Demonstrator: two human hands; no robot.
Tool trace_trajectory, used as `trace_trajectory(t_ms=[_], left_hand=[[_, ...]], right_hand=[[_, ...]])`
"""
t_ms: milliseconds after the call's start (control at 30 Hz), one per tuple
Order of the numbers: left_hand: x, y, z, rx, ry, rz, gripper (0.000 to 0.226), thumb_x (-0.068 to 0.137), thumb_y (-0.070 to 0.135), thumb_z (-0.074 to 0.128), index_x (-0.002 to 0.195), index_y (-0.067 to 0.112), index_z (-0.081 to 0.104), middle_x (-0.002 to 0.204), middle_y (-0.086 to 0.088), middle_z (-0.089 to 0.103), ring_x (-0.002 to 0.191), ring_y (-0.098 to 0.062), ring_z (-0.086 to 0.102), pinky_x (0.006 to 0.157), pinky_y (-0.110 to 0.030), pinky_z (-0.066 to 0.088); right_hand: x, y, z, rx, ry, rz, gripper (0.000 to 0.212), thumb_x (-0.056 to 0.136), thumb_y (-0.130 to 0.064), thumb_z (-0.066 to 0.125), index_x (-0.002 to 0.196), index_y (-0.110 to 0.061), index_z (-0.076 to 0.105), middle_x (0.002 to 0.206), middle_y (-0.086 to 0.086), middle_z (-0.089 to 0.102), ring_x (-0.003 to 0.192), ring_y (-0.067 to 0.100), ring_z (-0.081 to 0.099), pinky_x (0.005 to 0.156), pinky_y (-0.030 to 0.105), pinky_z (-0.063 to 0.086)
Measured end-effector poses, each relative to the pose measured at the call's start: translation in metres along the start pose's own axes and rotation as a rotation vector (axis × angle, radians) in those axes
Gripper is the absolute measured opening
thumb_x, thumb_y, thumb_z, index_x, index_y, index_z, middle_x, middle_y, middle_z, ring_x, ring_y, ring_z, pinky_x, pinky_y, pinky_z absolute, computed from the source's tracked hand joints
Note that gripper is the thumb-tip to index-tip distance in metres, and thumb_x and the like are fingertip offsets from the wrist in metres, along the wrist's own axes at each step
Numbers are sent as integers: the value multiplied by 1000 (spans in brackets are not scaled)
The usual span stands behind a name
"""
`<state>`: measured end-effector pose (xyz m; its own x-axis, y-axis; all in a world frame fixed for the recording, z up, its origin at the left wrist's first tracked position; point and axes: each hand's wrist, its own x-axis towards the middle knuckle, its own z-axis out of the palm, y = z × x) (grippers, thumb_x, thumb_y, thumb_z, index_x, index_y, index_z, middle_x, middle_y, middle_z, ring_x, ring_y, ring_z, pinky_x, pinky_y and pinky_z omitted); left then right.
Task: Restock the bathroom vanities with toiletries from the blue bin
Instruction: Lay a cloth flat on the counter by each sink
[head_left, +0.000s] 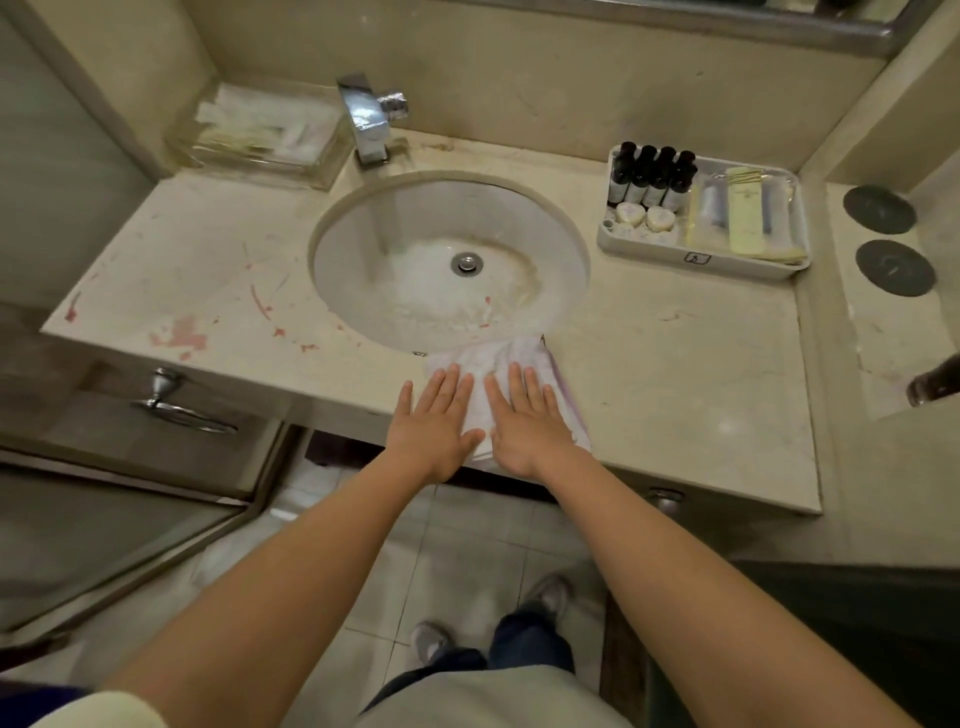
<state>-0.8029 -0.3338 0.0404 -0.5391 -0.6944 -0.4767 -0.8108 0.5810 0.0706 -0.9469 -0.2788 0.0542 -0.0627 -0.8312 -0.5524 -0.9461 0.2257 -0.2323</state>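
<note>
A folded white towel lies on the vanity counter's front edge, just in front of the round sink. My left hand and my right hand both press flat on it, fingers straight, side by side. At the back right stands a white tray holding several dark small bottles, round wrapped soaps and pale packets. A clear box with white sachets sits at the back left. No blue bin is in view.
A chrome faucet rises behind the sink. Red stains mark the counter's left part. Two dark round coasters lie on a side ledge at right. A metal towel ring hangs below left. My shoes stand on the tiled floor.
</note>
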Motion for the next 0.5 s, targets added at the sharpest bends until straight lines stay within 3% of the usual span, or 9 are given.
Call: trace_trajectory(t_ms=[500], left_hand=[[-26,-95,12,-103,41,-196,70,98,59,12,150,24,-20,158,3,-27,145,-13,-23,116,-48,-12]], right_hand=[[54,-87,2,-96,-2,-213,75,101,-28,35,152,-26,-19,155,8,-36,143,25,-32,116,40,-19]])
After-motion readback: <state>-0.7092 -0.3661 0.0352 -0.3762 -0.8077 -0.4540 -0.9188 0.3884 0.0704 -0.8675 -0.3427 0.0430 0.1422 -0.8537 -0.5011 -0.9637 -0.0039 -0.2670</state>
